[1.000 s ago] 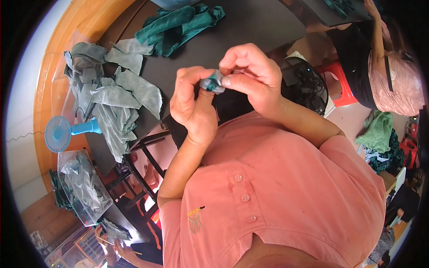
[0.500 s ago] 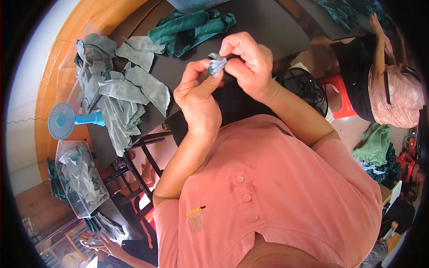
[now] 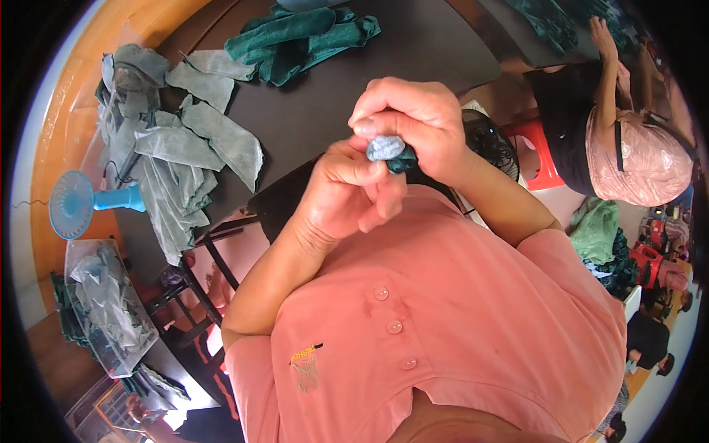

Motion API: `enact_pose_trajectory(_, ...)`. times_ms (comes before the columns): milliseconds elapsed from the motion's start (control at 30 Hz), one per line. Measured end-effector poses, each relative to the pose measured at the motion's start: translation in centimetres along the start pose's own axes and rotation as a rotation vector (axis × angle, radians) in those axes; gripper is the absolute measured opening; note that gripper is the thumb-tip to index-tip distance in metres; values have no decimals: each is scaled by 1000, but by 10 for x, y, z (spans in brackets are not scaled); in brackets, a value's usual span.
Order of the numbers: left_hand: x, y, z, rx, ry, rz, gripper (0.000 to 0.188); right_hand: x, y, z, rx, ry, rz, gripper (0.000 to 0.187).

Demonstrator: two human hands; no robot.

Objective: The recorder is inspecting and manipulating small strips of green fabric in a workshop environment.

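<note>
Premises present as a small garment or textile workshop: a dark worktable [image 3: 354,96] carries heaps of grey cut fabric pieces [image 3: 173,159] and green cloth [image 3: 299,33], a clear bin [image 3: 111,310] holds more offcuts, a blue desk fan [image 3: 77,204] stands by, and 1 co-worker [image 3: 620,140] sits nearby.

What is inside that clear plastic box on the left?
The clear box holds a heap of crumpled grey-green cloth pieces, seen through its walls. Whatever lies beneath the heap is covered. A blue fan stands just beyond it.
</note>
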State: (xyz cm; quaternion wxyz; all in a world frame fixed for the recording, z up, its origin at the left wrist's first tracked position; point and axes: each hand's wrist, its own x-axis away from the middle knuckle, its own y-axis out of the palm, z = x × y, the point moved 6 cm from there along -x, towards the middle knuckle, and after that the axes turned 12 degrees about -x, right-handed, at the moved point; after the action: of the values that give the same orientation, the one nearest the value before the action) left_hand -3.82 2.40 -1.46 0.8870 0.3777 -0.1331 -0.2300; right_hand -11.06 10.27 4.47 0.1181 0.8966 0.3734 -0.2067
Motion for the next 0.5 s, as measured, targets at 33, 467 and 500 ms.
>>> enact_pose_trajectory(33, 0, 0, -4, 69, 1, -88, 27, -1, 3, -2, 39, -97, -15, 3)
enact_pose_trajectory(467, 6, -19, -9, 278, 170, -93, 29, -2, 0, 6, -197, 164, -97, 10)
enact_pose_trajectory(500, 6, -22, -12, 253, 166, -109, 28, -1, 3, -4, 6, 49, -132, 11)
